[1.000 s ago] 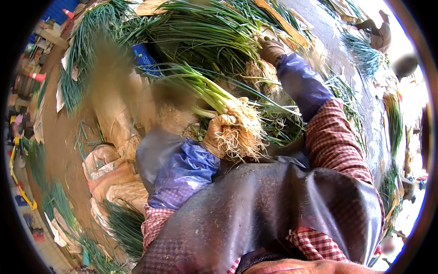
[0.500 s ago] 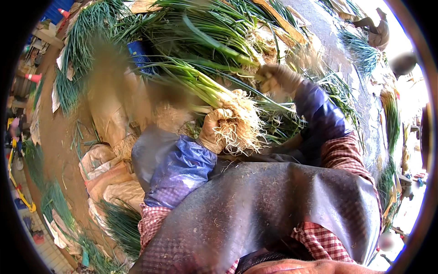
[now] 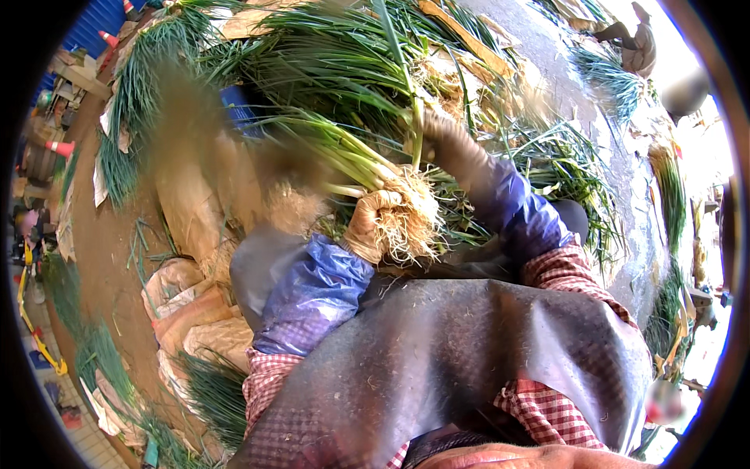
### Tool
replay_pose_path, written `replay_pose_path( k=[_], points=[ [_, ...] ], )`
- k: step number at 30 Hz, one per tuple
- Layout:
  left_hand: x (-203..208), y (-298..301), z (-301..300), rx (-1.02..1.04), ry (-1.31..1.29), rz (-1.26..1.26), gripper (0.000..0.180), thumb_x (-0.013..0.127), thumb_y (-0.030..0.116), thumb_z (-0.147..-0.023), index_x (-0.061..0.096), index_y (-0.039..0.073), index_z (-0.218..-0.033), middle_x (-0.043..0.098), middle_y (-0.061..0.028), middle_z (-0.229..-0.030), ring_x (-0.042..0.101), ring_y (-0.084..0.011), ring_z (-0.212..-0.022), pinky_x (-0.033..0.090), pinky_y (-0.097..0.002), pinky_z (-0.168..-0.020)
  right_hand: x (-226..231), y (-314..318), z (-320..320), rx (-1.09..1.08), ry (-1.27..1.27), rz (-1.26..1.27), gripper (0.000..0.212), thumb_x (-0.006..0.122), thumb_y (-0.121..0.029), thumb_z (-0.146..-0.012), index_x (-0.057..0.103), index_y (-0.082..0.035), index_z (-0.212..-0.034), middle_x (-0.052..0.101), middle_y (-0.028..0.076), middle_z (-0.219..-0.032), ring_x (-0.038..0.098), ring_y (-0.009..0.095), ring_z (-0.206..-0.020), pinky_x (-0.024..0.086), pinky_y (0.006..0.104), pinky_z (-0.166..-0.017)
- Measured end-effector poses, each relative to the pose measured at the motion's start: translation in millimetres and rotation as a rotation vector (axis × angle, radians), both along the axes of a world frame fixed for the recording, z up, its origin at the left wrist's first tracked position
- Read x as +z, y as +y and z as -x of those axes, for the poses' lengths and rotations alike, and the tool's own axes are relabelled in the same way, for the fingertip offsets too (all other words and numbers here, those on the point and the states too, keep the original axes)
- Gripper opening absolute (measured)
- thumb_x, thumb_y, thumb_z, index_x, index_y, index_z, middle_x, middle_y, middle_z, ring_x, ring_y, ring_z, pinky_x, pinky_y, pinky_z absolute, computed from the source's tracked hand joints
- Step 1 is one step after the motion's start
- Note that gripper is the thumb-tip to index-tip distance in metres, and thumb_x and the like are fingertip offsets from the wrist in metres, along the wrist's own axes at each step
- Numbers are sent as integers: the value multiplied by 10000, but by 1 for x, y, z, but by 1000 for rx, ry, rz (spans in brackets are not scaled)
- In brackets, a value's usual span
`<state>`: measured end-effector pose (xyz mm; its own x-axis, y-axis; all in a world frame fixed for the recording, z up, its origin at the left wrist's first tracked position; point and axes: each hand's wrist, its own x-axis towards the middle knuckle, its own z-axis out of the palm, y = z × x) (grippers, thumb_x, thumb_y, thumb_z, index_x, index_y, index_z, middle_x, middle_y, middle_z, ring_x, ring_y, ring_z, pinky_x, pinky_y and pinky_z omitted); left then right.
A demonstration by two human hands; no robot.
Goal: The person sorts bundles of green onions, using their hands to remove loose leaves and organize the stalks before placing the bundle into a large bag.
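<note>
A bunch of green onions (image 3: 344, 147) rests in my gloved left hand (image 3: 369, 222), whose fingers are closed round the white stems by the tangle of pale roots (image 3: 414, 223). The leaves of the bunch slant up and to the left. My gloved right hand (image 3: 447, 142), somewhat blurred, is closed on a single green onion (image 3: 416, 129). That stalk stands nearly upright, its lower end just above the roots of the bunch. Beyond both hands lies a large heap of green onions (image 3: 332, 59) with dark green leaves.
Loose leaves (image 3: 566, 168) are piled to the right. Beige sacking (image 3: 215, 332) and more green onions (image 3: 211, 391) lie at my left. A blue crate (image 3: 237, 108) stands by the heap. Far right, a person (image 3: 638, 48) bends over. Dark smudges blur part of the view.
My right hand has moved left toward the bunch, and the single green onion has swung from slanting to nearly upright. My left hand keeps its hold with little movement.
</note>
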<state>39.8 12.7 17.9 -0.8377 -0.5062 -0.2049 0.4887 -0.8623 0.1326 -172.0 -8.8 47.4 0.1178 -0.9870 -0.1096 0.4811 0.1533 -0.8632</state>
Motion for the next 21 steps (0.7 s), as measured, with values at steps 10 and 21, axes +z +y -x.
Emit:
replay_pose_path(
  k=[10, 21],
  points=[
    [-17, -4, 1, 108, -40, 55, 568, 518, -4, -710, 456, -24, -1275, 563, -158, -1138, 566, -302, -1056, 440, -435, -1000, -25, 10, 11, -200, -97, -238, 324, 528, -221, -904, 505, -76, -1193, 676, 172, -934, 679, 229, -722, 535, 311, -535],
    [-16, -8, 5, 122, -78, -61, 425, 503, -6, -770, 516, -23, -1195, 607, -157, -1059, 608, -300, -972, 497, -457, -932, -30, 13, 18, -380, 374, 3, 259, 631, -195, -894, 629, -1, -1066, 689, 86, -884, 631, 118, -685, 511, 218, -582]
  ],
)
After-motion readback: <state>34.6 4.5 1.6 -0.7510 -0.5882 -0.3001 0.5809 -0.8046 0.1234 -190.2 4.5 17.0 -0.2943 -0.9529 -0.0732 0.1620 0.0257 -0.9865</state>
